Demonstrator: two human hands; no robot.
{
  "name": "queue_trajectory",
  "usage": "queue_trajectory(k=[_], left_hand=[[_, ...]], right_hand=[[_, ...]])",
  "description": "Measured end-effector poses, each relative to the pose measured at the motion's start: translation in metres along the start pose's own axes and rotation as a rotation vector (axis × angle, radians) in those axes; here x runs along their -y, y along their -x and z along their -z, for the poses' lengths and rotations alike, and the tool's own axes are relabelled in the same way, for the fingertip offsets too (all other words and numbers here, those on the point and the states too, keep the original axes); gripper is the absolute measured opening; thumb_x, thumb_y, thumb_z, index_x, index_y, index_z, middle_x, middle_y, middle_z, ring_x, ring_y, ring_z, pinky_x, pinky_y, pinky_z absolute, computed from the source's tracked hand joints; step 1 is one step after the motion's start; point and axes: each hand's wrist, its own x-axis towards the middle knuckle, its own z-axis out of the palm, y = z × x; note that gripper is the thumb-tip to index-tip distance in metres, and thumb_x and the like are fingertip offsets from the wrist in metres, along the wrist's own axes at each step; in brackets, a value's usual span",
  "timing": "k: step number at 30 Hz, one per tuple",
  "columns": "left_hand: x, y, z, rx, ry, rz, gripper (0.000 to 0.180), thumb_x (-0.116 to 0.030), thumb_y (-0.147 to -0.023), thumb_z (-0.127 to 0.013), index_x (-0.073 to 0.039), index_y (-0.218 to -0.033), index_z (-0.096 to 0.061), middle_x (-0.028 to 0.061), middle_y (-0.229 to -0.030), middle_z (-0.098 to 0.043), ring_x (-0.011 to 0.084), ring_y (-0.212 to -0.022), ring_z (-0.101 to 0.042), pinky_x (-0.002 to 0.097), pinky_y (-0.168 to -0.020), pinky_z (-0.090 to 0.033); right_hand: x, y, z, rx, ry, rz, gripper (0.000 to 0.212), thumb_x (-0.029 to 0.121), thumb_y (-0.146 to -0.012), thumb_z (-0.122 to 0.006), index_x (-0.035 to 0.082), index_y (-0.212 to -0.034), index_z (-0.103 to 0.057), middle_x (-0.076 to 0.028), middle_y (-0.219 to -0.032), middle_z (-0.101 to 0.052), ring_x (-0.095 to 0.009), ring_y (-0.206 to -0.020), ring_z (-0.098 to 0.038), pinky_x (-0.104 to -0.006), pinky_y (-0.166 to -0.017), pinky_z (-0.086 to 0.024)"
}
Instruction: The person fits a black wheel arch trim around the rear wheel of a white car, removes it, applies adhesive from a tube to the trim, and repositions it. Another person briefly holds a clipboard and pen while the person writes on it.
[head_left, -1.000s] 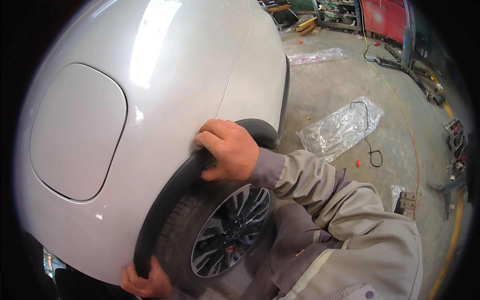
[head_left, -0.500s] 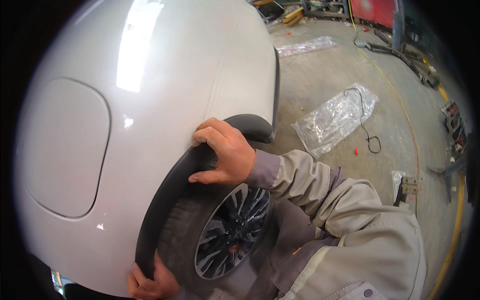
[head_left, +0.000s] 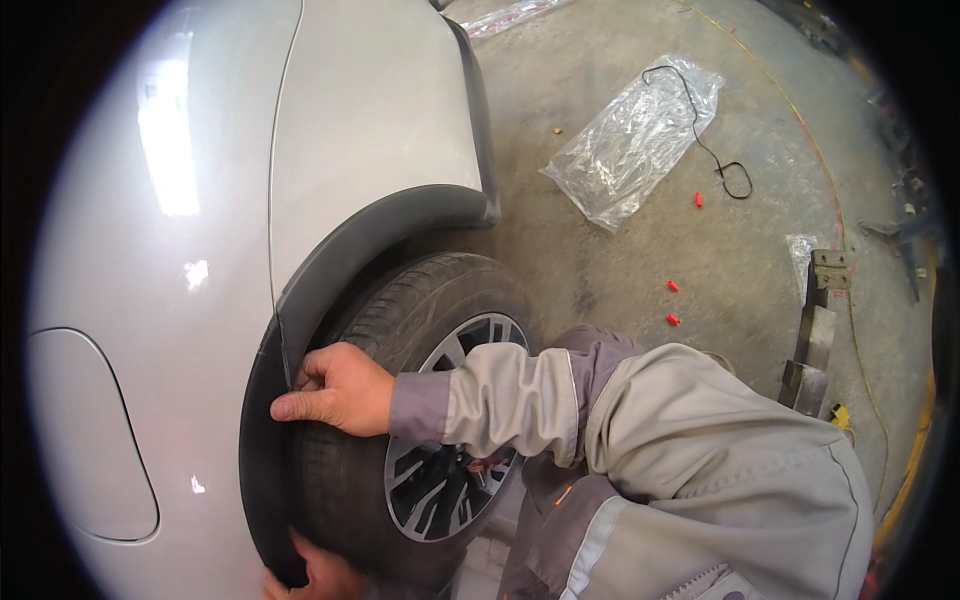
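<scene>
A black wheel arch trim (head_left: 350, 245) runs in a curve along the white car's body panel (head_left: 215, 300), over the tyre (head_left: 430, 290) and its black and silver wheel (head_left: 455, 440). Partway down the arch, my right hand (head_left: 340, 390) pinches the trim's inner edge, its thumb on the outer face and the other fingers curled. Lower down, my left hand (head_left: 325, 577) grips the bottom end of the same trim, partly cut off by the picture's lower rim. A thin dark seam in the bodywork comes down to the trim just above my right hand.
On the concrete floor (head_left: 590, 270) lie a clear plastic bag (head_left: 635, 140), a black cord (head_left: 692, 110) and several small red pieces (head_left: 673, 319). A metal lift arm (head_left: 815, 330) stands at the right, beside a yellow hose (head_left: 790, 105). A fuel flap (head_left: 85, 440) is at the left.
My right hand has moved down along the trim from near the top of the arch, closer to my left hand. My left hand stays at the lower end. The view has shifted.
</scene>
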Motion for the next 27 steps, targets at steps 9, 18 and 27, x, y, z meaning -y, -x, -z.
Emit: queue_trajectory(k=[9,18,27], left_hand=[[-0.013,-0.011,-0.001,-0.004,0.033,-0.013,0.059,-0.053,-0.061,-0.09,-0.01,-0.095,-0.068,0.0048,-0.094,-0.064,0.0282,-0.086,-0.061,0.0417,-0.075,-0.049],[-0.024,-0.015,-0.017,-0.057,0.066,-0.029,0.06,-0.055,-0.059,-0.089,-0.012,-0.096,-0.07,0.0045,-0.093,-0.062,0.0254,-0.085,-0.061,0.0398,-0.07,-0.046],[-0.025,-0.012,-0.018,-0.024,0.074,0.045,0.061,-0.058,-0.059,-0.088,-0.015,-0.098,-0.068,0.003,-0.094,-0.059,0.0264,-0.086,-0.06,0.0403,-0.071,-0.047]], right_hand=[[-0.001,-0.004,0.008,0.018,0.051,0.046,0.053,0.047,-0.074,-0.085,-0.003,-0.076,-0.067,-0.006,-0.065,-0.061,-0.013,-0.066,-0.057,-0.0294,-0.061,-0.048],[-0.005,0.02,0.037,0.12,0.313,0.142,0.036,0.035,-0.079,-0.08,0.001,-0.077,-0.068,-0.007,-0.064,-0.063,-0.013,-0.059,-0.059,-0.0292,-0.057,-0.047],[0.006,0.026,-0.055,0.257,-0.122,-0.171,0.057,0.051,-0.082,-0.076,-0.005,-0.083,-0.068,-0.007,-0.068,-0.062,-0.011,-0.061,-0.058,-0.0301,-0.055,-0.048]])
